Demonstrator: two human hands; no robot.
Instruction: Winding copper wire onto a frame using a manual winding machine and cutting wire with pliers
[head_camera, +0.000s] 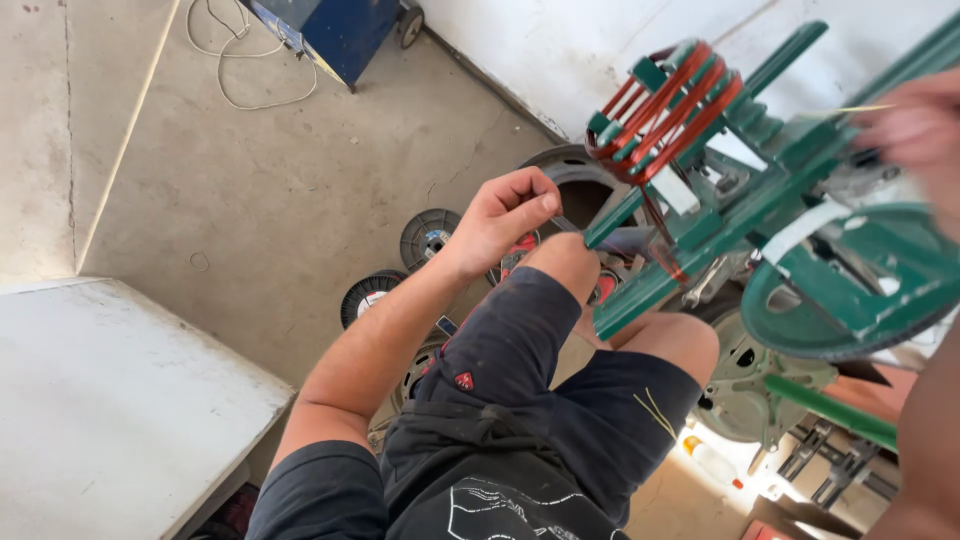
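Note:
My left hand (505, 215) is stretched out over my left knee, its fingers pinched on a thin grey strip (568, 224) at the tip of a green bar (612, 216). That bar belongs to a green winding machine (790, 210) in front of me. Coils of copper-red wire (668, 98) sit on the machine's stepped former. My right hand (918, 128) is blurred at the upper right edge, next to the machine's upper arm and a thin yellow strand (850, 108). Its grip cannot be made out. A green wheel (850, 310) hangs below it.
Two wire spools (430, 235) (368, 297) lie on the concrete floor past my knee. A blue cart (335, 30) and a white cable (240, 70) are at the top. A white tabletop (110, 400) is at the left. A metal motor cover (745, 390) and a white bottle (715, 463) lie beneath the machine.

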